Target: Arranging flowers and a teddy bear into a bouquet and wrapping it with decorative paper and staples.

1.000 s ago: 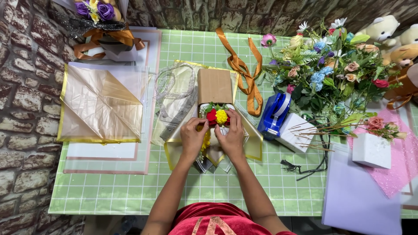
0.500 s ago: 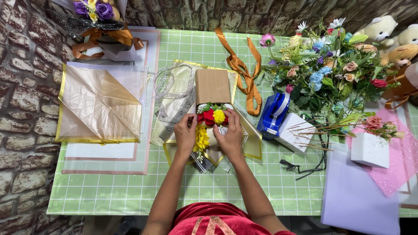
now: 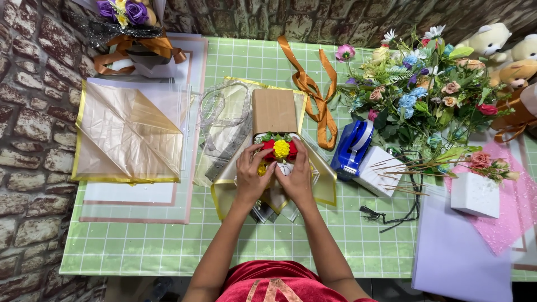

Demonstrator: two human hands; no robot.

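A small bunch of red and yellow flowers [image 3: 279, 149] lies on gold-edged sheer wrapping paper [image 3: 324, 184] at the table's middle, just below a brown paper block [image 3: 273, 110]. My left hand [image 3: 251, 173] grips the bunch from the left, fingertips on the red flower. My right hand [image 3: 296, 170] cups it from the right, thumb near the yellow bloom. Below the hands, more wrapping folds are partly hidden.
A gold-trimmed sheet [image 3: 126, 134] lies left, an orange ribbon [image 3: 313, 89] and a blue tape dispenser [image 3: 351, 148] right. A heap of artificial flowers [image 3: 425, 84], white foam blocks [image 3: 475, 193], teddy bears [image 3: 503, 50] and a purple bouquet [image 3: 126, 19] ring the green gridded table [image 3: 156, 240].
Both hands have shifted slightly on the flower bunch, closing in around it; the bunch has stayed at the same spot below the brown block.
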